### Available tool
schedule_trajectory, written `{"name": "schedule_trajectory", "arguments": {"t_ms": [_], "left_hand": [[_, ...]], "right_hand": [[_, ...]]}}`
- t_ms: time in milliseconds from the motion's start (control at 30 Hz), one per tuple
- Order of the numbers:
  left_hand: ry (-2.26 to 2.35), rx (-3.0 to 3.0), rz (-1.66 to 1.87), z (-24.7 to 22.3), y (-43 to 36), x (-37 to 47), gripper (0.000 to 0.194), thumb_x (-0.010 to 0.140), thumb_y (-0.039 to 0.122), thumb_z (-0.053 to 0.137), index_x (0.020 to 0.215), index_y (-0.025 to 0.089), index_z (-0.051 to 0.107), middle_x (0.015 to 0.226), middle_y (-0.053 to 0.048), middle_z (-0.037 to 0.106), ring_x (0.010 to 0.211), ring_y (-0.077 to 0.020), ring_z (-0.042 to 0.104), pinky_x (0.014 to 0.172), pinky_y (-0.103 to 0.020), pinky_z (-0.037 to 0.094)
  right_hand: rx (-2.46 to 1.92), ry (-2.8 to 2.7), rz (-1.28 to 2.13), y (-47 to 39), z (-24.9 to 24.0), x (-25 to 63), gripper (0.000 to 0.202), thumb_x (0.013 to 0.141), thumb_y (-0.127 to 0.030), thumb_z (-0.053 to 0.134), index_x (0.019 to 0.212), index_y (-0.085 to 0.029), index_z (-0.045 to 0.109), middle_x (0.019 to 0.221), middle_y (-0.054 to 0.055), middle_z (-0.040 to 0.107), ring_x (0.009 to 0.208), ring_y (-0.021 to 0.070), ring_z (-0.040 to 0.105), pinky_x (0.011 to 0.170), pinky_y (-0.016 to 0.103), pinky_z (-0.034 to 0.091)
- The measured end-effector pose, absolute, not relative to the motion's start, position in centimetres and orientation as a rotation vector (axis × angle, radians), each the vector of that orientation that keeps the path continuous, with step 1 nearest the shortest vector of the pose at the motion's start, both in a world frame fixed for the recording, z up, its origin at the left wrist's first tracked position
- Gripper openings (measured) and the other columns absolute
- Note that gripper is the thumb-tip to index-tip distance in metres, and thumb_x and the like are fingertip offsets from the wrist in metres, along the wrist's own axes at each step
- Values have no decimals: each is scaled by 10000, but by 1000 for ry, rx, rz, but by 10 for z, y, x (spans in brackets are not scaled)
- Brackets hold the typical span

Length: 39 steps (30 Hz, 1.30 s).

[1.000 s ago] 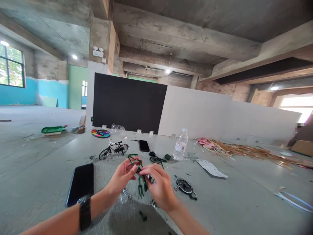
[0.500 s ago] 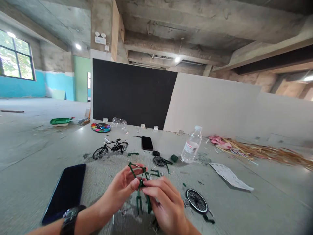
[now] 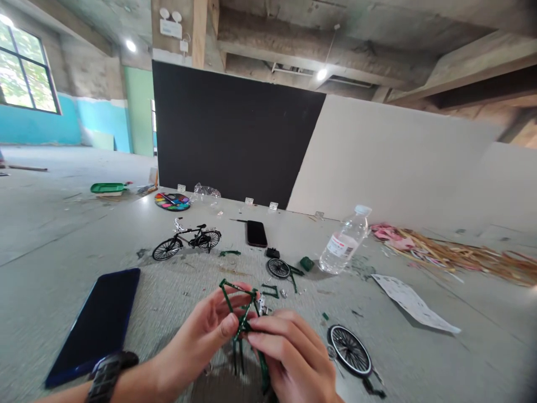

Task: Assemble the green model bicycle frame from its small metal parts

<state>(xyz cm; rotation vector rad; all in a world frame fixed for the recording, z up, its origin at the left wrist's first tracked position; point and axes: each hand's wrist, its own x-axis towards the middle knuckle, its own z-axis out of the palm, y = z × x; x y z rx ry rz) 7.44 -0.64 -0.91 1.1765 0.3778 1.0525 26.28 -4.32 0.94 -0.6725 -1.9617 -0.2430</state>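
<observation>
Between my two hands is a green model bicycle frame (image 3: 240, 287), held up off the floor and tilted. My left hand (image 3: 213, 324) grips it from the left, with the thumb pressed near its lower joint. From the right, my right hand (image 3: 291, 350) pinches the same joint with thumb and fingers; whether a small part is between them is hidden. Just beyond lie a small green bracket (image 3: 271, 290) and a spoked wheel (image 3: 278, 268) beside green pieces. Right of my right hand, a larger wheel (image 3: 349, 350) lies flat.
An assembled black model bicycle (image 3: 187, 240) stands ahead on the left. Around are a large dark phone or tablet (image 3: 94, 327), a smaller phone (image 3: 256, 233), a water bottle (image 3: 344, 240), a paper sheet (image 3: 413, 302) and a paint palette (image 3: 172, 201). A black-and-white panel (image 3: 235, 140) stands behind.
The camera view has tilted and shifted slightly, so the surroundings sit differently. Both hands keep hold of the green frame at nearly the same place, with small finger movements at its joint.
</observation>
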Motion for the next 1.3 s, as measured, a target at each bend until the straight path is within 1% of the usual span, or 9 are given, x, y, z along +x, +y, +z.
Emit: {"name": "schedule_trajectory", "arguments": {"t_ms": [133,233,400,567,700,867,1067,1200,1300], "left_hand": [[403,1136,1089,-13,-6,74,483,847,508,779,1230,228,687,1167,-106,687,1078,-234,633,966,-361,490],[425,1115,1067,-17,-6,73,490,849,474,791,1263,235,682,1044,-72,685,995,-194,625,906,-316,494],[431,1112,1032,-18,-9,71,507,853,462,791,1281,215,674,1050,-86,701,1035,-220,632,967,-362,486],[452,1066,1018,-10,-12,70,556,824,483,811,1289,210,675,1036,-92,716,1042,-236,650,1007,-397,475],[422,1024,1004,-11,-12,69,540,827,457,817,1291,218,679,1011,-72,710,997,-214,667,963,-370,503],[461,1043,1006,-10,-13,69,535,833,455,812,1292,214,680,971,-58,712,954,-186,666,934,-324,510],[484,1049,978,1,-14,66,481,833,466,805,1216,195,700,993,-75,717,955,-206,675,940,-356,522],[526,1109,952,6,-14,65,360,843,497,780,991,173,732,1076,-107,729,1042,-237,667,978,-368,505],[563,1133,920,5,-13,64,344,858,509,757,943,177,721,1116,-117,725,1106,-261,648,993,-383,494]], "right_hand": [[-668,-1973,-300,-41,11,263,269,900,-38,594,1028,-243,712,924,36,792,745,185,698,660,323,596],[-674,-1960,-275,-40,12,261,222,921,-66,603,1000,-245,709,882,30,787,711,175,685,614,306,581],[-672,-1971,-192,-43,14,259,217,937,-81,612,1022,-259,702,857,24,785,684,165,682,589,283,589],[-671,-2016,-222,-47,21,263,249,923,-63,620,1057,-258,697,899,28,795,733,174,706,648,293,620],[-662,-2060,-241,-48,22,265,249,924,-60,615,1076,-240,698,920,33,797,755,173,706,697,306,631],[-669,-1973,-108,-49,14,263,270,918,-34,598,1075,-224,707,937,47,781,803,174,708,690,298,625],[-759,-1988,-88,-55,14,264,354,881,-21,606,1114,-268,702,948,45,785,810,197,729,694,325,634],[-726,-2075,-90,-55,18,263,356,886,-12,580,1115,-259,695,989,48,790,866,196,737,786,329,643],[-752,-1959,75,-52,16,258,353,860,20,587,1072,-249,673,955,42,784,848,179,737,753,300,633]]}}
